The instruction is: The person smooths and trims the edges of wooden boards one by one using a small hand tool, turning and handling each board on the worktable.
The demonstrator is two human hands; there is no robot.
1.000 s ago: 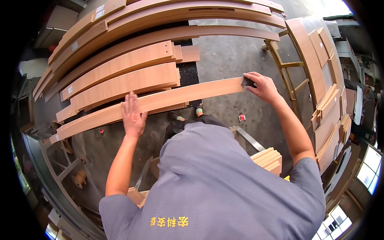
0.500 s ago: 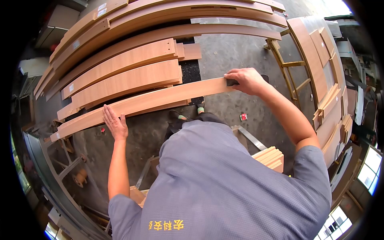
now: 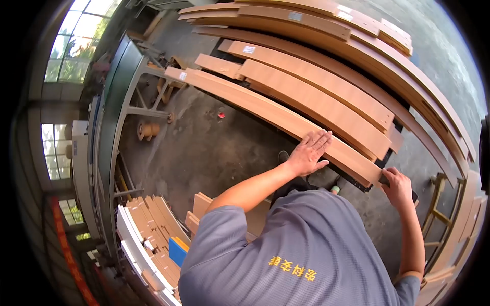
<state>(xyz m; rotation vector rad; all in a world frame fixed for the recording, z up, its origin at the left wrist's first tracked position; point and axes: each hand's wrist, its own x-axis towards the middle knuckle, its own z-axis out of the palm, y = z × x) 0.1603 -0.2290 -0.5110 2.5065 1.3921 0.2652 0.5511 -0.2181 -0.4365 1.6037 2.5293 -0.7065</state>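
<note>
A long, narrow wood-coloured board [image 3: 245, 104] lies along the near side of a stack of similar panels. My left hand [image 3: 309, 154] rests flat across it, fingers stretched out and thumb apart. At the board's right end, my right hand [image 3: 399, 187] is closed around a dark, block-like tool [image 3: 384, 179]. The tool touches or nearly touches the board's end; most of it is hidden under my fingers, so its exact kind does not show. Wider panels [image 3: 316, 109] lie just beyond the board.
More long boards [image 3: 306, 25] are piled at the back. A yellowish metal stand [image 3: 438, 214] is at the right, beside stacked panels. To the left stands a long machine frame [image 3: 113, 122], with a spool [image 3: 148, 131] on the floor nearby. Stacked strips [image 3: 153, 224] lie at lower left.
My view has swung left, showing windows and the machine frame. My left hand has moved along the board toward its right end, closer to my right hand, which still grips the dark tool.
</note>
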